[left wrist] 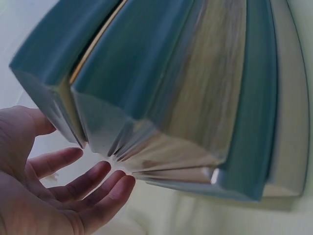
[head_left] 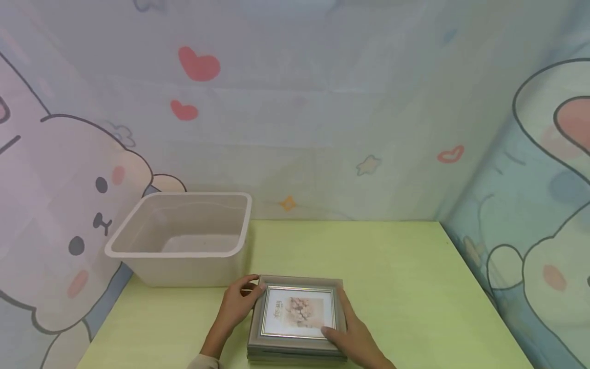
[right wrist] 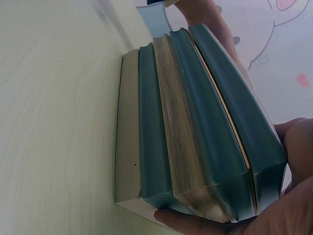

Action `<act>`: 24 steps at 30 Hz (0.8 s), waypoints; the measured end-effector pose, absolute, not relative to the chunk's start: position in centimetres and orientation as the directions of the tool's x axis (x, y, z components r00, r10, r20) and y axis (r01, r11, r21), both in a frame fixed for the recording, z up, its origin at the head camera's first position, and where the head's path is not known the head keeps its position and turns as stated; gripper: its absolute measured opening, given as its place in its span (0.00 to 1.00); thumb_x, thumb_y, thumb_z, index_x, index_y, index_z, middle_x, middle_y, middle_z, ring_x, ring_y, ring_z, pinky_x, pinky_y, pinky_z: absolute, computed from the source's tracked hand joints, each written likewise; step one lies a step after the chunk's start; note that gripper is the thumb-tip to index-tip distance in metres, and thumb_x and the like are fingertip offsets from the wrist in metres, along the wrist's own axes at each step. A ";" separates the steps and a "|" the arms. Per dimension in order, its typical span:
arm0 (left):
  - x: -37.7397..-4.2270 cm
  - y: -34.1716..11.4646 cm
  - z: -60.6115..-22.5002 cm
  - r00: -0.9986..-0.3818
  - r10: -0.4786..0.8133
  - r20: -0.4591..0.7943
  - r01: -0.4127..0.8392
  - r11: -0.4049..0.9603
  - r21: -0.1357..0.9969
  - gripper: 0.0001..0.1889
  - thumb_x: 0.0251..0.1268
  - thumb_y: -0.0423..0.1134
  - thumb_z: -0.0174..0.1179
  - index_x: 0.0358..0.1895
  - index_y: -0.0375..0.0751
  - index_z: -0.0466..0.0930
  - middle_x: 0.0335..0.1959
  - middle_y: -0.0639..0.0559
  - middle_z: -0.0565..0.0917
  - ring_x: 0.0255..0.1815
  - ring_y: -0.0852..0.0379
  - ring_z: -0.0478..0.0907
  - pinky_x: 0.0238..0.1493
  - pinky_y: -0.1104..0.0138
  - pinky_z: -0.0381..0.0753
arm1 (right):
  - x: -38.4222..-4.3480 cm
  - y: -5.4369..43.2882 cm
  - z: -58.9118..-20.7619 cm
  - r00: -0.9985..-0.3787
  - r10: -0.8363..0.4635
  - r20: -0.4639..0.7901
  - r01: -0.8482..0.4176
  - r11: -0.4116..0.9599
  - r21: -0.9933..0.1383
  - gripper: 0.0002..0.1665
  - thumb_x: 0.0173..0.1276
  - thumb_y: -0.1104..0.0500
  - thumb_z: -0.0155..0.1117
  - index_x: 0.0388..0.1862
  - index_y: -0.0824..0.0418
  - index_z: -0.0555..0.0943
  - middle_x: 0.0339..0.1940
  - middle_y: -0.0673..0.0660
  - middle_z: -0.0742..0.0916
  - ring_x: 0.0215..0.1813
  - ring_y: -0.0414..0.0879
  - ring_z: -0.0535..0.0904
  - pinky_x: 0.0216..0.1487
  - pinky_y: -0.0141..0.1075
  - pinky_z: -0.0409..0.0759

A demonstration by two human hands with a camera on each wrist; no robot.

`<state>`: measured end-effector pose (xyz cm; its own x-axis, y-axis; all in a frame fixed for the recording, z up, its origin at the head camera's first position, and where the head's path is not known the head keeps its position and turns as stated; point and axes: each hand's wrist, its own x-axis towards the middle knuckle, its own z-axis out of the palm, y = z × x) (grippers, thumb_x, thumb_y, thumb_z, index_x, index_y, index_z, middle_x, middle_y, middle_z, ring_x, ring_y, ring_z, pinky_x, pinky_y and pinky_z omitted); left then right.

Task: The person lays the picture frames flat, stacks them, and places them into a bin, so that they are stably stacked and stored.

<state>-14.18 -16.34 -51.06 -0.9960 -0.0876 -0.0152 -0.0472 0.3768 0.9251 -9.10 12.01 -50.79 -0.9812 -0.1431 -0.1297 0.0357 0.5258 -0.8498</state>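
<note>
Several picture frames lie in a neat stack, the top picture frame [head_left: 299, 307] showing a pale flower print behind a thin gold inner border. Their edges, in blue-green, wood-grain and beige tones, show in both wrist views. At the stack's far left corner is my left hand [head_left: 237, 305], its thumb at the top rim. Its loosely bent fingers [left wrist: 95, 178] are spread beside the stack's side. My right hand [head_left: 357, 338] grips the right side, thumb over the top frame and fingers along the edges. A finger [right wrist: 188, 221] reaches down the side to the lower frames.
A beige plastic tub [head_left: 184, 269] stands behind and left of the stack, with no contents visible. The light green tabletop [head_left: 392, 277] meets a cartoon-printed cloth wall [head_left: 313, 118] at the back and sides.
</note>
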 end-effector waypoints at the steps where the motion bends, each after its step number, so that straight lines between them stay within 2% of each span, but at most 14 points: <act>1: -14.2 -16.3 -51.2 -0.996 -0.089 -0.015 -0.047 0.374 0.926 0.23 0.67 0.46 0.64 0.60 0.37 0.79 0.46 0.41 0.85 0.48 0.46 0.83 0.41 0.61 0.85 | -9.1 12.0 -50.8 -0.982 -0.142 -0.127 0.031 0.541 -0.841 0.59 0.60 0.45 0.69 0.83 0.49 0.46 0.78 0.72 0.61 0.71 0.79 0.64 0.61 0.72 0.69; 4: -14.1 -16.2 -51.3 -0.995 -0.100 -0.002 -0.039 0.362 0.931 0.23 0.67 0.46 0.64 0.60 0.36 0.79 0.47 0.40 0.85 0.48 0.46 0.83 0.41 0.62 0.84 | -9.1 11.9 -50.9 -0.982 -0.151 -0.114 0.008 0.570 -0.822 0.54 0.62 0.44 0.67 0.82 0.53 0.52 0.79 0.69 0.63 0.75 0.74 0.61 0.68 0.69 0.64; 8: -13.9 -16.3 -51.2 -0.993 -0.120 0.011 -0.031 0.343 0.939 0.21 0.67 0.42 0.65 0.58 0.35 0.80 0.45 0.40 0.85 0.46 0.48 0.84 0.39 0.64 0.84 | -9.1 11.7 -50.9 -0.981 -0.153 -0.122 0.010 0.580 -0.814 0.51 0.63 0.46 0.66 0.81 0.55 0.56 0.79 0.66 0.63 0.76 0.72 0.60 0.70 0.67 0.62; 12: -13.7 -16.8 -50.8 -0.990 -0.138 0.035 -0.013 0.337 0.941 0.17 0.67 0.36 0.64 0.56 0.33 0.81 0.44 0.40 0.85 0.45 0.50 0.83 0.36 0.67 0.84 | -9.0 11.7 -50.8 -0.981 -0.134 -0.141 0.040 0.573 -0.819 0.52 0.63 0.49 0.67 0.82 0.54 0.54 0.79 0.69 0.63 0.75 0.74 0.60 0.69 0.69 0.62; 17: -13.0 -18.1 -49.6 -0.970 -0.192 0.147 0.066 0.375 0.925 0.10 0.68 0.31 0.62 0.49 0.32 0.83 0.41 0.40 0.87 0.38 0.57 0.84 0.35 0.72 0.83 | -8.7 11.7 -50.9 -0.983 -0.134 -0.128 0.030 0.564 -0.825 0.56 0.64 0.48 0.67 0.83 0.55 0.48 0.78 0.73 0.61 0.72 0.79 0.62 0.65 0.71 0.65; 20: -12.6 -19.2 -48.4 -0.929 -0.255 0.268 0.149 0.406 0.902 0.07 0.67 0.28 0.61 0.44 0.32 0.85 0.36 0.39 0.88 0.33 0.63 0.83 0.34 0.75 0.82 | -8.7 11.7 -50.9 -0.984 -0.142 -0.107 0.009 0.564 -0.825 0.56 0.64 0.48 0.67 0.83 0.54 0.47 0.78 0.73 0.62 0.71 0.79 0.63 0.64 0.71 0.66; 24: -12.5 -21.3 -46.6 -0.806 -0.355 0.473 0.261 0.505 0.823 0.04 0.64 0.26 0.63 0.39 0.30 0.86 0.31 0.41 0.87 0.29 0.73 0.78 0.33 0.81 0.77 | -8.7 11.7 -50.8 -0.985 -0.139 -0.098 0.000 0.576 -0.818 0.55 0.64 0.49 0.67 0.83 0.55 0.48 0.77 0.73 0.63 0.71 0.79 0.63 0.65 0.71 0.66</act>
